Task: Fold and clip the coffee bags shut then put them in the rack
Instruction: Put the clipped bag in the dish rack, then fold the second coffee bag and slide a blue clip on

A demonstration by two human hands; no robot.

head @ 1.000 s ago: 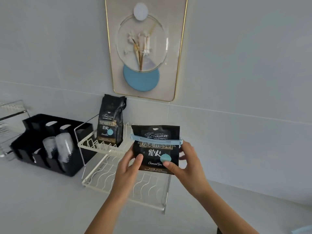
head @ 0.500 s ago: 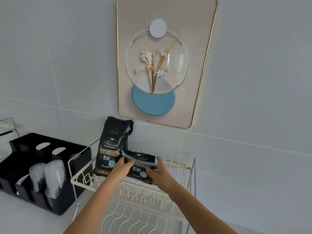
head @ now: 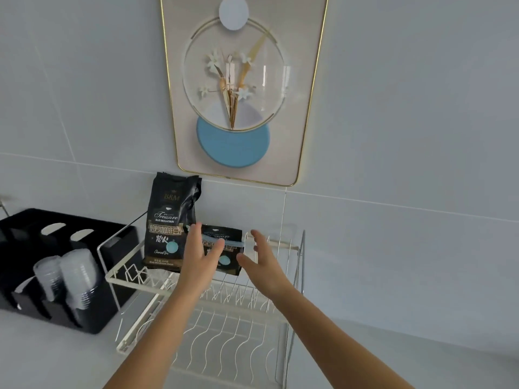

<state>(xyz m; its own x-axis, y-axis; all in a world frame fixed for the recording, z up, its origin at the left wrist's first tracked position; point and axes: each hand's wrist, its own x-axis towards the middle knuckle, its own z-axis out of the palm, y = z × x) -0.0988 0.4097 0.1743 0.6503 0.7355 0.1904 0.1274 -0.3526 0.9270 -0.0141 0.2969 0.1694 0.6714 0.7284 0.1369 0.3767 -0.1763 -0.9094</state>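
Observation:
A folded black coffee bag with a light blue clip across its fold stands in the upper tier of the white wire rack. A taller black coffee bag, its top unfolded, stands in the same tier to the left. My left hand is in front of the folded bag's left side, fingers straight. My right hand hovers just right of that bag, fingers spread. Neither hand grips anything.
A black organiser with stacks of clear plastic cups sits left of the rack. A framed wall decoration hangs above. The rack's lower tier holds nothing. White counter surrounds the rack.
Both hands carried the clipped bag up from in front of the rack into its upper tier beside the taller bag, then let go; the fingers now stand off the bag.

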